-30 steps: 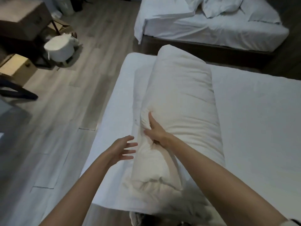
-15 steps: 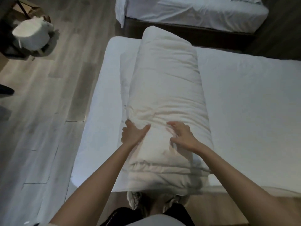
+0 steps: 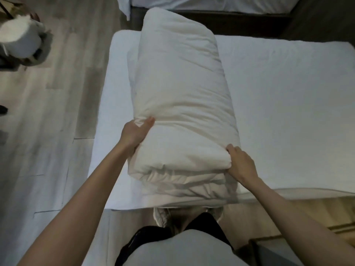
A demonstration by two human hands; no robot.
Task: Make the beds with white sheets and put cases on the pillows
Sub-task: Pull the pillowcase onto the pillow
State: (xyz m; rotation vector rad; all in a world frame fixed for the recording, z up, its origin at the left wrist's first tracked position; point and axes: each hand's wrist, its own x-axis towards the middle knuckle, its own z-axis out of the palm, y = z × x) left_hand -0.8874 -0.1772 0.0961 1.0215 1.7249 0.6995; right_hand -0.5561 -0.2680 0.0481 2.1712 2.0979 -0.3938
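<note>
Left hand (image 3: 134,133) and right hand (image 3: 241,164) each clutch a side of the folded duvet (image 3: 182,104) (bulky, floppy); lift evenly, keeping its layers together

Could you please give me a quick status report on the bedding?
Left hand grips near-left side of bulky cream-white folded duvet. Right hand grips its near-right corner. Duvet lies on white-sheeted bed. Nothing seen in the way.

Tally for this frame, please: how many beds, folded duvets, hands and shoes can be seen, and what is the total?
Beds: 2, the near bed and the far bed
Folded duvet: 1
Hands: 2, the left hand and the right hand, both gripping the duvet
Shoes: 2, the left shoe and the right shoe
Total: 7
</note>
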